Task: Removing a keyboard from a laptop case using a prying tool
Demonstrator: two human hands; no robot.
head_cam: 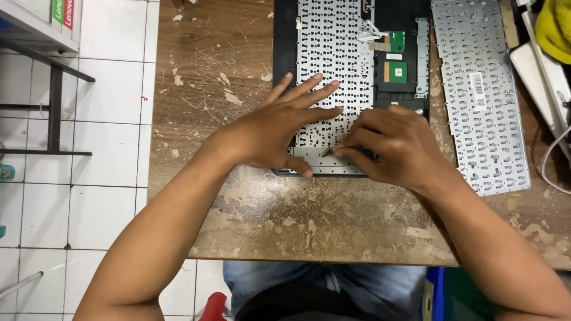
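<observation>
while the camera looks straight down, a worn wooden bench (238, 196) with scratched, flaking varnish fills most of the view, standing on a white tiled floor (89, 178). on the far middle of the bench lies an opened black laptop shell (285, 47), its inside facing up. a perforated silver metal keyboard plate (333, 53) covers most of the shell, and to its right sit small green circuit boards (397, 71) in a dark bay. just right of the shell, apart from it, a second loose silver keyboard plate (482, 101) lies flat on the bench, slightly tilted.

the left hand (279, 131) rests palm down on the near left part of the plate in the shell, fingers spread and flat, grasping nothing, thumb at the shell's near edge. the right hand (392, 145) is beside it, fingers curled down, fingertips pressed to the near edge of the same plate; whether it pinches anything small cannot be told. the two hands almost touch.

at the bottom edge, blue jeans (333, 282) show under the bench. a yellow cloth (556, 27) sits at the far right corner.
</observation>
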